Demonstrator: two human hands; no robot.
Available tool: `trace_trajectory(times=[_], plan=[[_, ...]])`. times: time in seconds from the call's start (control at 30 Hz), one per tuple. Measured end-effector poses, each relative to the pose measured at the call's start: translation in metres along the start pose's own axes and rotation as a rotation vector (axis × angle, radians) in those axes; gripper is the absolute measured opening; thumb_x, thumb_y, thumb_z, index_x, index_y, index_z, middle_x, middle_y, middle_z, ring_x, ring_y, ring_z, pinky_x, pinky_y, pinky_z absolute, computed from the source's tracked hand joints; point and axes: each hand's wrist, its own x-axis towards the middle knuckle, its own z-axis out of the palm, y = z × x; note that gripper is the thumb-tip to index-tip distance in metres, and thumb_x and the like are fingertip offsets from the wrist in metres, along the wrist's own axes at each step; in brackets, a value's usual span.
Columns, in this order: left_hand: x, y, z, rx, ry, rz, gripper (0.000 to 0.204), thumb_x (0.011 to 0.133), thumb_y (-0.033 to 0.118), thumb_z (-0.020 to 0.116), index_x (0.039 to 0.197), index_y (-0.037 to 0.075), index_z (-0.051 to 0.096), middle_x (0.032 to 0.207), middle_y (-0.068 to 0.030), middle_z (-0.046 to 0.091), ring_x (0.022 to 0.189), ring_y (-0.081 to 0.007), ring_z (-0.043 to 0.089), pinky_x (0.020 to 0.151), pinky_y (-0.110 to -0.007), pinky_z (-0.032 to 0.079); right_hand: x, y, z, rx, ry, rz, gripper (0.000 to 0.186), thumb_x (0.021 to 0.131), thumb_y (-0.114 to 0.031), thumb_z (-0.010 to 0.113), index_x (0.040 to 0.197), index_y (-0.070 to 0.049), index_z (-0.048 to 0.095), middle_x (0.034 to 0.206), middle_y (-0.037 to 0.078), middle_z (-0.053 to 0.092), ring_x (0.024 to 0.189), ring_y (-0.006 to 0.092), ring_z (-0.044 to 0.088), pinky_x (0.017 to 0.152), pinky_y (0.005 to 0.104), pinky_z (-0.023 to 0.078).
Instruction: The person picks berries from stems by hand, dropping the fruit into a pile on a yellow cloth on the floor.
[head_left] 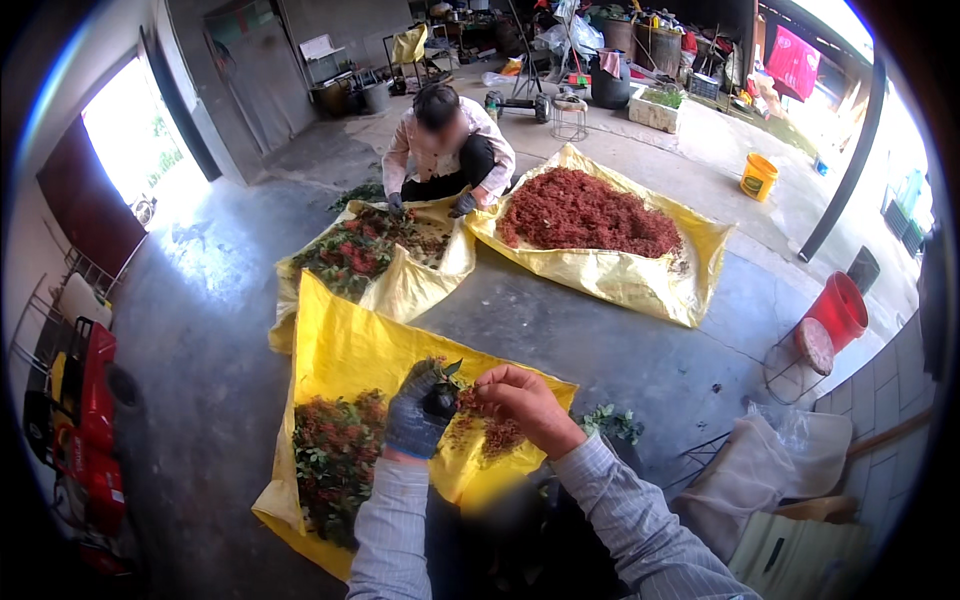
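Observation:
My left hand (416, 412), in a dark glove, is closed round a leafy sprig (452, 370) with small reddish berries. My bare right hand (530, 402) pinches at the berry cluster beside it, thumb and fingertips together. Both hands are above a yellow woven sheet (345, 335) spread on the floor. On its left part lies a heap of leafy berry sprigs (338, 455). Loose reddish berries (500, 436) are scattered on the sheet under and beyond my right hand. What exactly sits between the right fingertips is too small to make out.
A gloved co-worker (440, 150) squats ahead by a pale sack (430, 280) holding more sprigs. Right of it, another yellow sheet (690, 295) bears a large red berry heap (590, 215). Green leaves (612, 424) lie right of my sheet. A red bucket (838, 308) stands far right.

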Motion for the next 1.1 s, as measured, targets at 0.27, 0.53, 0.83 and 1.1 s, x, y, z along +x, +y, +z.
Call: trace_trajectory(times=[0.27,0.53,0.83,1.1], plan=[[0.002,-0.012,0.0,-0.039,-0.034,0.061,0.019,0.107,0.007,0.063,0.123,0.004,0.071,0.108,-0.0071,0.073,0.09,-0.0146,0.069,0.075,-0.028,0.058,0.003,0.003,0.005,0.097,0.064,-0.02,0.01,0.1,-0.018,0.072,0.108,-0.012,0.072,0.095,-0.003,0.073,0.081,0.0065,0.065,0.071,0.023,0.049],[0.0,0.007,-0.001,-0.245,-0.235,0.015,0.015,0.105,0.01,0.068,0.119,0.01,0.074,0.1,-0.0071,0.075,0.074,-0.0148,0.065,0.067,-0.031,0.051,0.008,-0.001,0.002,0.234,0.172,-0.055,0.006,0.099,-0.011,0.07,0.104,-0.009,0.069,0.088,-0.001,0.069,0.073,0.0075,0.062,0.063,0.0233,0.047],[0.0,0.01,0.003,-0.137,-0.301,-0.127,0.012,0.103,0.006,0.069,0.114,0.008,0.073,0.1,-0.0047,0.075,0.077,-0.0151,0.065,0.067,-0.031,0.052,0.004,-0.008,0.006,0.225,0.227,-0.036,0.008,0.103,-0.016,0.073,0.107,-0.009,0.07,0.092,0.001,0.073,0.07,0.0073,0.063,0.062,0.0221,0.05],[0.007,-0.008,-0.011,0.334,-0.111,-0.177,0.028,0.102,0.011,0.068,0.129,0.006,0.071,0.108,-0.0028,0.075,0.086,-0.0113,0.068,0.069,-0.025,0.054,0.003,-0.003,0.008,0.008,0.15,-0.073,0.009,0.102,-0.013,0.073,0.106,-0.005,0.073,0.092,-0.001,0.073,0.075,0.0046,0.063,0.064,0.0217,0.049]])
